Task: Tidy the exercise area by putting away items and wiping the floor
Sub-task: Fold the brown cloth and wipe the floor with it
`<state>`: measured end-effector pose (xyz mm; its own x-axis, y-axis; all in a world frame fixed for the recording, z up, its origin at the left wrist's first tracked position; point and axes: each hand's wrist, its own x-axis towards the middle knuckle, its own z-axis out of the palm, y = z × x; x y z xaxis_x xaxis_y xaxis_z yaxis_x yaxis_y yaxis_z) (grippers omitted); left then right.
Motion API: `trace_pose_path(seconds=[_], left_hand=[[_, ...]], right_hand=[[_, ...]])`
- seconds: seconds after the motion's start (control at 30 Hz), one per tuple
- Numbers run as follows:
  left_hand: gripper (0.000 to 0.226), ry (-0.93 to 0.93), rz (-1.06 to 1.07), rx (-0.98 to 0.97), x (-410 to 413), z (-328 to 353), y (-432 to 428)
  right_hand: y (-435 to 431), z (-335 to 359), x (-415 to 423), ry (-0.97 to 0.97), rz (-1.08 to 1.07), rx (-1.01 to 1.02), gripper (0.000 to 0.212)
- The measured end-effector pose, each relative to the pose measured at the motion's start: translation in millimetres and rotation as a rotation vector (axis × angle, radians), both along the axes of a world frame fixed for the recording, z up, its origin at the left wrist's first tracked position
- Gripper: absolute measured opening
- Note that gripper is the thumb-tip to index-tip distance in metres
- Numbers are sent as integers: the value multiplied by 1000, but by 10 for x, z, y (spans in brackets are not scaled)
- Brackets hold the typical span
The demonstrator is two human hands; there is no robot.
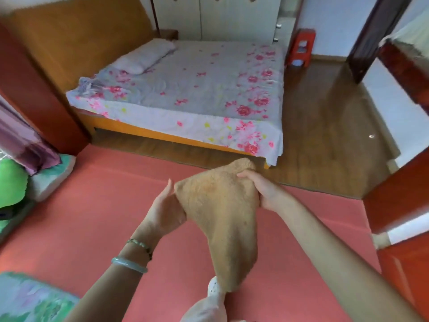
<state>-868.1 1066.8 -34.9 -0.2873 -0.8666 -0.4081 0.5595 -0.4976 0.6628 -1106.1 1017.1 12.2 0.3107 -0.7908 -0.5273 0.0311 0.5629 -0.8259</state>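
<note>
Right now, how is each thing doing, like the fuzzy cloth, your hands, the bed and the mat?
tan cloth: held up, hanging loose above the mat.
left hand: holds the cloth's left edge.
right hand: fingers curled over the cloth's top corner.
red mat: spread out flat.
bed: made up.
pillow: lying at the bed's head.
wardrobe: doors closed.

Domestic bedroom. Bed (pixel 185 89) with rose-print sheet, 12 o'clock; pillow (pixel 144 56) at its head, 11 o'clock; pale wardrobe (pixel 216 17) behind, 12 o'clock; red plastic stool (pixel 301 47), 1 o'clock; wood-plank floor (pixel 325 135), 2 o'clock; red mat (pixel 92 205), 6 to 9 o'clock.
</note>
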Motion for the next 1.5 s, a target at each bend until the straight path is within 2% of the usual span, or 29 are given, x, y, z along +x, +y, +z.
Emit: trace_pose_path(seconds=[0.13, 0.2, 0.23, 0.33, 0.4, 0.5, 0.6, 0.67, 0.73, 0.87, 0.9, 0.97, 1.03, 1.13, 1.17, 1.27, 1.33, 1.43, 1.5], left_hand=[[66, -151, -281, 8, -471, -206, -369], [32, -150, -318, -67, -687, -222, -626], [26, -123, -289, -107, -774, -227, -785], [37, -69, -243, -124, -1050, -77, -1260], [47, -147, -261, -80, -1250, -48, -1546], [49, -267, -335, 7, -1612, -19, -1832], [68, -126, -405, 147, -1858, -16, -2028], [76, -20, -460, 169, -2004, 26, -2139], [68, -8, -476, 149, -2182, 88, -2253], [32, -89, -495, -27, -2517, 151, -2517], [25, -126, -486, -71, -2588, 138, -2596], [31, -199, -412, -164, -2762, 110, -2743], [39, -264, -324, -219, -2994, 90, -2862], [37, -333, -184, -228, -3370, 57, -3033], [34, -349, -149, -214, -3487, 57, -3086], [37, -384, -91, -233, -3793, 29, -3195], [41, -388, -3, -249, -3930, -2, -3232], [45, -354, 98, -244, -3985, -18, -3253], [45, -294, 113, -234, -3938, -40, -3274]], right_hand=[[-236, -123, -457, 30, -155, 74, 24], [-416, -137, -663, 79, -205, 72, 36], [-509, -129, -771, 109, -202, 58, 42], [-718, -36, -1043, 164, -110, 53, 44], [-860, 10, -1181, 158, -126, 56, 42], [-1122, 67, -1368, 86, -292, 25, 15], [-1325, 105, -1546, -13, -426, 99, 8], [-1414, 87, -1695, -61, -465, 123, 18], [-1506, 65, -1866, -101, -465, 134, 26], [-1761, -9, -2221, -112, -445, 156, 22], [-1836, -30, -2312, -85, -429, 149, 17], [-2006, -91, -2535, -5, -395, 83, 11], [-2192, -149, -2801, 74, -400, -13, 21], [-2470, -212, -3208, 131, -391, -92, 29], [-2560, -241, -3341, 161, -386, -121, 38], [-2799, -288, -3687, 260, -357, -271, 82], [-2965, -291, -3842, 277, -213, -416, 97], [-3210, -232, -3873, 295, 64, -501, 73], [-3356, -223, -3799, 285, 189, -541, 66]])
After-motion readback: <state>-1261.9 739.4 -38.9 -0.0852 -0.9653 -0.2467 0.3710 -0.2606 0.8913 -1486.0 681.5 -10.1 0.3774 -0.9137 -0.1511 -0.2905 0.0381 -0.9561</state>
